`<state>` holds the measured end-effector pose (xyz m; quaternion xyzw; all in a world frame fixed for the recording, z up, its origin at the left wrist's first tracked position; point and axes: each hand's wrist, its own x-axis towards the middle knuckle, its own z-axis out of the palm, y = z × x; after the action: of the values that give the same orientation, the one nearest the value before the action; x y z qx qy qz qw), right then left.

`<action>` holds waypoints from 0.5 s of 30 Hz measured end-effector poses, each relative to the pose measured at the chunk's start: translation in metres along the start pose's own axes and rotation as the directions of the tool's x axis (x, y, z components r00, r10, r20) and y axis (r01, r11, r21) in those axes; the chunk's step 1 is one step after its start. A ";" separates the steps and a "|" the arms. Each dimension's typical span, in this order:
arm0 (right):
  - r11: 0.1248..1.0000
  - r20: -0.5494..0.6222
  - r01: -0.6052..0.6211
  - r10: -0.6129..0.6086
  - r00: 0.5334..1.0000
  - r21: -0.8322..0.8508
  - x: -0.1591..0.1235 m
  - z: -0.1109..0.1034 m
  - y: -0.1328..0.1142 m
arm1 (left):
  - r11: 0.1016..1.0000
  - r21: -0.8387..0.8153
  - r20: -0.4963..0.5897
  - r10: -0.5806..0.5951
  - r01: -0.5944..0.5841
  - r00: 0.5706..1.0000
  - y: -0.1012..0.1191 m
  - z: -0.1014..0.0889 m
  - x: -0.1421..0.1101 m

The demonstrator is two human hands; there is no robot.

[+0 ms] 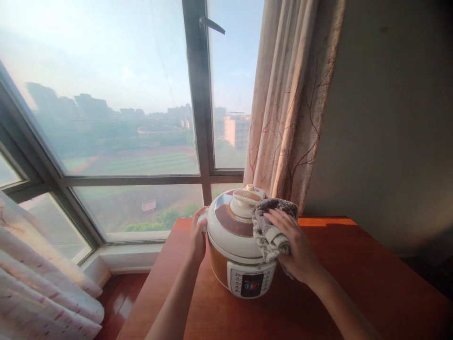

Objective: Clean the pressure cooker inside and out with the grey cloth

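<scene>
Pressure cooker [240, 243], white and brown, stood upright on the wooden counter [347, 278], low and just right of centre in the frame, with its lid [226, 226] on. From my end I saw the left hand [198, 236] curled at the cooker's left side, by the handle, apparently steadying it. My right hand [292, 236] had its fingers stretched over a bunched grey cloth [262, 236], holding it against the right part of the lid, beside the top knob [244, 205]. I judged the wiping to be under way and unfinished, since the cloth was against the lid. The lid's left part and the control panel [252, 284] at lower centre had no cloth on them; whether they had been wiped or were left to do, I couldn't tell. Nor could I see the cooker's far side.
</scene>
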<state>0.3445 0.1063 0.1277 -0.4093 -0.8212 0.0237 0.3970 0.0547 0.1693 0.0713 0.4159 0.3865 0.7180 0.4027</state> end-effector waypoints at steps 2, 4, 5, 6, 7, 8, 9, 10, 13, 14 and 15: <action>0.998 -0.004 -0.022 0.023 1.000 0.055 0.008 -0.003 0.014 | 1.000 -0.013 0.008 -0.024 0.024 1.000 0.000 0.000 0.000; 0.994 -0.007 -0.061 0.062 0.998 0.086 0.017 -0.004 0.031 | 0.999 -0.025 0.017 -0.042 0.043 0.999 0.000 0.000 0.000; 0.991 -0.017 -0.091 0.093 0.996 0.094 0.022 -0.004 0.040 | 0.998 -0.030 0.018 -0.045 0.046 0.999 0.000 0.000 0.000; 0.987 -0.030 -0.125 0.129 0.991 0.104 0.029 -0.004 0.049 | 0.998 -0.033 0.017 -0.045 0.046 0.999 0.000 0.000 0.000; 0.979 -0.036 -0.166 0.171 0.985 0.121 0.036 -0.003 0.057 | 0.998 -0.036 0.013 -0.043 0.043 0.999 -0.001 0.001 0.000; 0.966 -0.028 -0.216 0.222 0.975 0.145 0.044 -0.002 0.065 | 0.998 -0.039 0.009 -0.039 0.040 0.999 -0.001 0.001 -0.001; 0.947 -0.001 -0.271 0.275 0.961 0.173 0.054 -0.001 0.071 | 0.998 -0.044 0.001 -0.035 0.035 0.999 -0.002 0.002 -0.001; 0.925 0.036 -0.327 0.326 0.945 0.194 0.063 0.000 0.077 | 0.998 -0.050 -0.006 -0.032 0.031 0.999 -0.002 0.003 -0.001; 0.875 0.110 -0.447 0.433 0.895 0.188 0.093 0.005 0.085 | 0.998 -0.063 -0.022 -0.019 0.018 1.000 -0.006 0.004 0.000; 0.868 0.104 -0.467 0.456 0.884 0.167 0.103 0.008 0.085 | 0.998 -0.065 -0.026 -0.015 0.013 1.000 -0.007 0.004 0.000; 0.865 0.093 -0.480 0.471 0.877 0.146 0.112 0.010 0.084 | 0.998 -0.063 -0.028 -0.011 0.010 1.000 -0.008 0.004 0.000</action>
<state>0.3531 0.2425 0.1610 -0.5639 -0.7005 0.1997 0.3892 0.0602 0.1735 0.0655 0.3906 0.3716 0.7336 0.4138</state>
